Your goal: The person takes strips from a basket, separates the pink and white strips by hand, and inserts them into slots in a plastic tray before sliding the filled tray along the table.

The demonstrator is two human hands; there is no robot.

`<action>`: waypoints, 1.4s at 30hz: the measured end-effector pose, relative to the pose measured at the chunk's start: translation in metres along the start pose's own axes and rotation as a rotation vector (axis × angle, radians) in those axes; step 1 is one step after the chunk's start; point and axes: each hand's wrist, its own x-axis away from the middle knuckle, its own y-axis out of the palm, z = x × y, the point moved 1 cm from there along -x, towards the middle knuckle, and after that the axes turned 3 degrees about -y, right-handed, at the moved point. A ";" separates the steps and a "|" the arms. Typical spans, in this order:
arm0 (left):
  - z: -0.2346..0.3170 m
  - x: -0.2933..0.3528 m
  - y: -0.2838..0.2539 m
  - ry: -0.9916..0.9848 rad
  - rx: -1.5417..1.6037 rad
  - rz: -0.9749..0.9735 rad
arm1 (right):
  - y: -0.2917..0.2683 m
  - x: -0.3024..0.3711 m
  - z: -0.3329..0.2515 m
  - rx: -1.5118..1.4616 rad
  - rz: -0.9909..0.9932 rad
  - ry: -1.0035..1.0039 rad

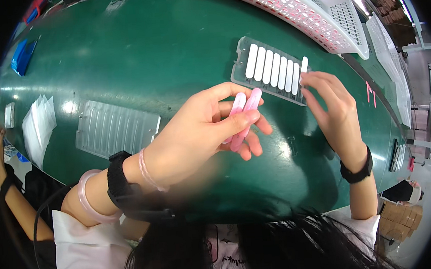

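Observation:
My left hand point(190, 129) is closed around two slim pink-and-white sticks point(246, 115) with rounded ends, held side by side above the table. My right hand point(334, 101) pinches a white round-ended stick point(304, 64) at the right end of a clear plastic case point(240, 65). Several similar white sticks point(270, 66) lie in a row in that case. The pinched stick stands a little higher than the row; my fingers hide its lower end. Left of my left forearm, a second clear case point(117, 126) with long grooves lies on the table, with no sticks visible in it.
The green table point(134, 50) carries clear plastic sheets point(40, 127) and a blue packet point(22, 57) at the left. White perforated baskets point(313, 25) line the far right edge. Pink strips point(371, 94) lie at the right. Another person's arm point(18, 208) reaches in at the far left.

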 end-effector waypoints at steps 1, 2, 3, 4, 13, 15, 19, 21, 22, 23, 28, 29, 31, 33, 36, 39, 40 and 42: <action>0.000 -0.001 0.000 0.000 0.004 0.007 | -0.001 0.003 -0.003 0.008 -0.001 0.026; -0.001 -0.002 0.001 0.001 0.007 0.012 | -0.002 0.007 -0.004 -0.010 -0.032 0.046; -0.001 -0.003 0.001 0.000 0.009 0.008 | -0.005 0.011 -0.006 -0.009 -0.034 0.049; 0.000 -0.003 0.002 -0.002 0.010 0.006 | -0.007 0.014 -0.006 -0.037 -0.068 0.079; -0.005 0.006 0.005 -0.131 0.006 -0.218 | -0.003 -0.009 0.021 -0.394 -0.222 0.299; -0.017 0.001 0.005 -0.168 0.012 -0.296 | 0.000 -0.017 0.021 -0.332 -0.187 0.302; -0.025 0.002 0.007 -0.178 -0.128 -0.390 | 0.018 -0.072 0.000 -0.428 -0.098 0.254; -0.027 0.004 0.002 -0.165 -0.197 -0.394 | 0.036 -0.117 -0.017 -0.399 -0.113 0.112; -0.029 0.002 0.004 -0.187 -0.205 -0.390 | 0.043 -0.134 -0.027 -0.384 -0.076 0.071; -0.029 0.002 0.006 -0.209 -0.212 -0.369 | 0.050 -0.153 -0.037 -0.389 -0.017 -0.058; -0.031 -0.003 0.005 -0.207 -0.179 -0.357 | 0.094 -0.234 -0.092 -0.267 -0.063 -0.108; -0.032 -0.003 0.006 -0.212 -0.192 -0.355 | 0.097 -0.245 -0.103 -0.258 -0.094 -0.095; -0.032 -0.003 0.006 -0.248 -0.114 -0.365 | 0.110 -0.261 -0.119 -0.250 -0.086 -0.070; -0.032 0.000 0.006 -0.248 -0.124 -0.355 | 0.118 -0.267 -0.132 -0.213 -0.086 -0.078; -0.035 -0.002 0.002 -0.237 -0.101 -0.318 | 0.122 -0.255 -0.134 -0.165 -0.061 -0.172; -0.026 0.001 0.002 -0.305 -0.101 -0.325 | 0.094 -0.206 -0.152 -0.260 -0.151 -0.330; -0.027 0.001 0.000 -0.290 -0.122 -0.359 | 0.083 -0.183 -0.159 -0.271 -0.243 -0.339; -0.051 0.001 -0.005 -0.331 -0.096 -0.415 | 0.078 -0.141 -0.172 -0.206 -0.265 -0.404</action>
